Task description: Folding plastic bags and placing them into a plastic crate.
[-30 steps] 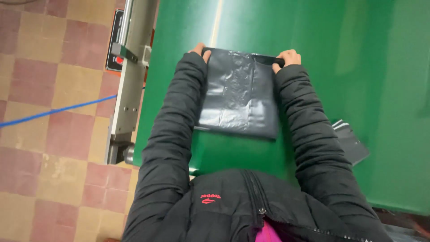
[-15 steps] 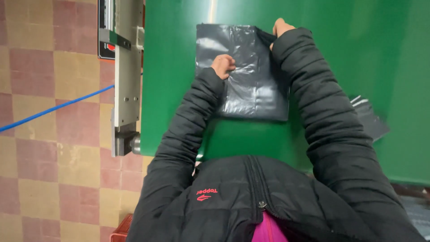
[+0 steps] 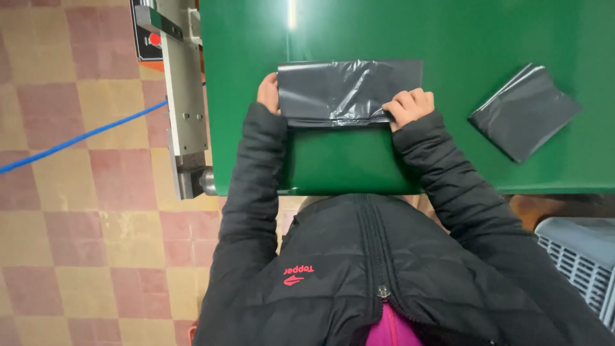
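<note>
Gripping folded black bag (image 3: 349, 91) bimanually

Both hands (image 3: 339, 102) gripping folded black bag (image 3: 349, 90), green table (image 3: 448, 38), second bag (image 3: 524, 110)

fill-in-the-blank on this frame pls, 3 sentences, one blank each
1. Both hands hold a folded black plastic bag on a table whose colour is ____.
2. The right hand pinches the bag's near-right ____.
3. A second folded black bag lies on the table to the ____ of the held one.

Missing words: green; corner; right
</note>
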